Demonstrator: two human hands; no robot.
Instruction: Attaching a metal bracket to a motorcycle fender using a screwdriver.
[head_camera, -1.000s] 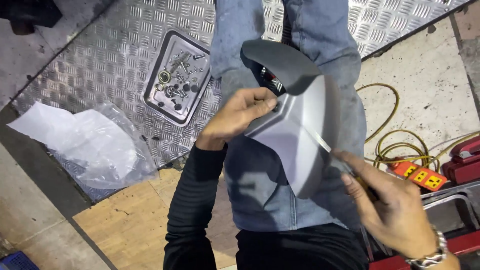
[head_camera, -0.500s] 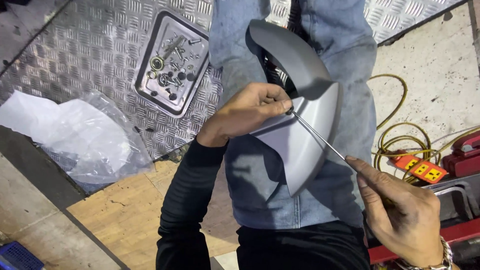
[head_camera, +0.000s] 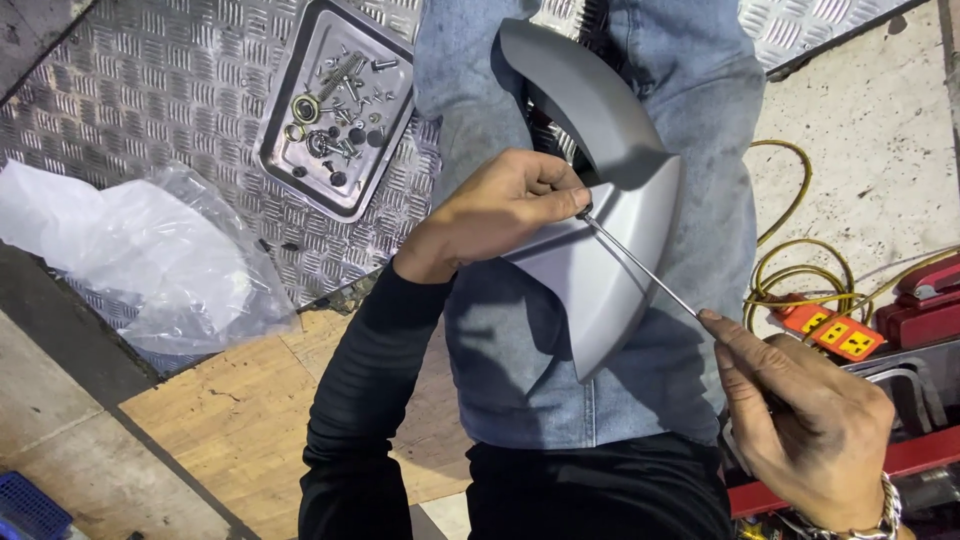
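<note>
A curved grey plastic cover panel (head_camera: 610, 200) rests over my lap, against my blue denim shirt. My left hand (head_camera: 510, 205) grips its left edge, fingers curled near a dark screw spot. My right hand (head_camera: 800, 420) holds a long thin screwdriver (head_camera: 640, 268) by the handle, index finger along the shaft. The tip of the shaft meets the panel right beside my left fingers.
A metal tray (head_camera: 300, 170) of screws, washers and small parts lies on the checker-plate floor (head_camera: 130, 100). A crumpled clear plastic bag (head_camera: 130, 260) lies at left. Yellow cable (head_camera: 790, 270), an orange power strip (head_camera: 830, 330) and a red toolbox (head_camera: 920, 300) sit at right.
The view has shifted so the panel sits higher and nearer. My right hand has drawn the screwdriver in until its tip reaches the panel by my left fingers.
</note>
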